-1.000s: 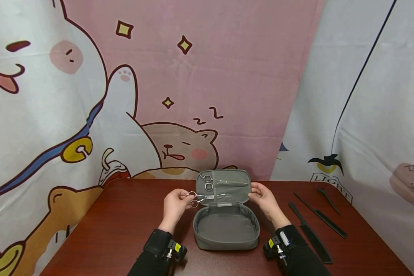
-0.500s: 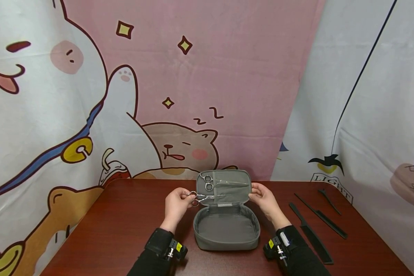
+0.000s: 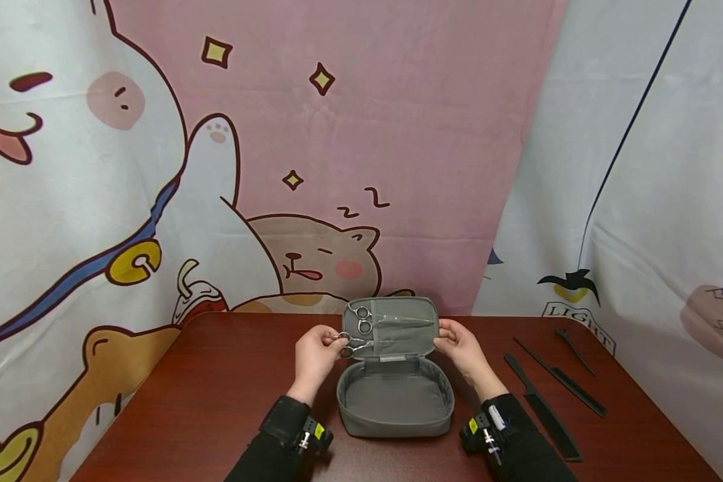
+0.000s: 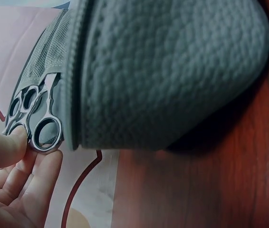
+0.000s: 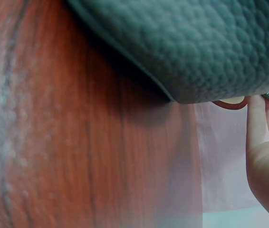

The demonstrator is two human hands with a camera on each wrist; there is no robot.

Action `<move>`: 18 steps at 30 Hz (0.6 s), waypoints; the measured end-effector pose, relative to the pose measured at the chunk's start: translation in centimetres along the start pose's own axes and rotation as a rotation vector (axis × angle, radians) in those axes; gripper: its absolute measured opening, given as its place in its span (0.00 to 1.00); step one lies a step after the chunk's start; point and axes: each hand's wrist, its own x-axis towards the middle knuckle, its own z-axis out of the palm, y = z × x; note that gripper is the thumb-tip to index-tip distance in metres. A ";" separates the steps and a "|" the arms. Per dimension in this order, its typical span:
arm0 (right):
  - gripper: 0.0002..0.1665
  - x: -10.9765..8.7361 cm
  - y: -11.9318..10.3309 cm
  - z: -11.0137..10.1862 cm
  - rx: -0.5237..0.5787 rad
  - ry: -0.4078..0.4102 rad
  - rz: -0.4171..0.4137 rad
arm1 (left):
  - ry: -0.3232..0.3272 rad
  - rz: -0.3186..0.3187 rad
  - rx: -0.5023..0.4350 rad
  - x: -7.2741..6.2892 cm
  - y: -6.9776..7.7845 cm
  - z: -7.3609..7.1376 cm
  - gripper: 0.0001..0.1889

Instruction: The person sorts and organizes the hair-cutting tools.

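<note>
A grey case (image 3: 395, 426) with a textured surface stands on the table, its lid (image 3: 426, 303) raised. My left hand (image 3: 316, 355) pinches the finger loops of a pair of scissors (image 4: 54, 124) at the lid's left side. Their blades are tucked into a mesh pocket (image 4: 53, 56) on the inside of the lid. Just above, a second pair of scissors (image 3: 364, 320) sits in the same lid with its loops sticking out. My right hand (image 3: 462, 349) grips the lid's right edge between thumb and fingers. The case's lower part holds nothing visible.
Right of the case lie a wide black comb (image 3: 547, 415), a narrower black comb (image 3: 569, 385) and a small slim black tool (image 3: 574, 351). The reddish-brown table (image 3: 217, 395) ends at a cartoon-printed cloth (image 3: 434, 167) behind.
My left hand has moved to the right, sliding the scissors deeper into the lid's pocket. The right hand and the case have stayed in place.
</note>
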 end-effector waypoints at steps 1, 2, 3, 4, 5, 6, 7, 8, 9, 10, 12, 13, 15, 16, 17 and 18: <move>0.22 0.0 0.0 0.0 0.002 0.001 0.001 | 0.002 -0.001 0.005 0.0 0.1 0.0 0.09; 0.22 0.0 0.0 0.0 -0.002 -0.002 0.003 | 0.003 0.001 0.010 0.0 0.1 0.1 0.09; 0.22 0.0 0.0 0.0 0.001 0.000 0.009 | 0.005 -0.002 0.017 0.0 0.1 0.1 0.09; 0.22 0.0 0.0 0.0 -0.001 -0.002 0.011 | 0.006 -0.002 0.021 0.0 0.2 0.2 0.09; 0.22 0.0 0.0 0.0 0.004 0.001 0.015 | 0.009 -0.002 0.025 0.0 0.2 0.2 0.09; 0.22 0.0 0.0 0.0 0.003 0.002 0.016 | 0.012 -0.007 0.026 0.0 0.2 0.2 0.08; 0.22 0.0 -0.1 0.0 0.002 0.004 0.015 | 0.013 -0.007 0.029 0.0 0.3 0.2 0.08; 0.22 0.0 -0.1 0.0 -0.003 0.001 0.010 | 0.014 -0.009 0.030 -0.1 0.4 0.3 0.08; 0.22 -0.1 -0.1 0.0 -0.006 0.002 0.006 | 0.014 -0.012 0.031 -0.1 0.4 0.3 0.08; 0.22 -0.1 -0.1 0.0 -0.005 0.005 0.004 | 0.015 -0.014 0.033 -0.1 0.5 0.3 0.08; 0.22 -0.1 -0.1 0.0 -0.005 0.008 0.004 | 0.018 -0.019 0.039 -0.1 0.6 0.3 0.08; 0.22 -0.1 -0.1 -0.1 -0.009 0.006 0.006 | 0.021 -0.022 0.043 -0.1 0.6 0.3 0.08; 0.22 0.0 -0.1 -0.1 -0.009 0.008 0.011 | 0.026 -0.030 0.051 -0.1 0.7 0.4 0.08; 0.22 0.0 -0.1 -0.1 -0.008 0.010 0.016 | 0.028 -0.033 0.053 -0.1 0.8 0.4 0.08; 0.22 0.0 -0.1 -0.1 -0.012 0.007 0.016 | 0.029 -0.036 0.055 -0.1 0.8 0.4 0.08; 0.22 0.0 0.0 -0.1 -0.014 0.005 0.015 | 0.031 -0.037 0.060 -0.1 0.8 0.4 0.08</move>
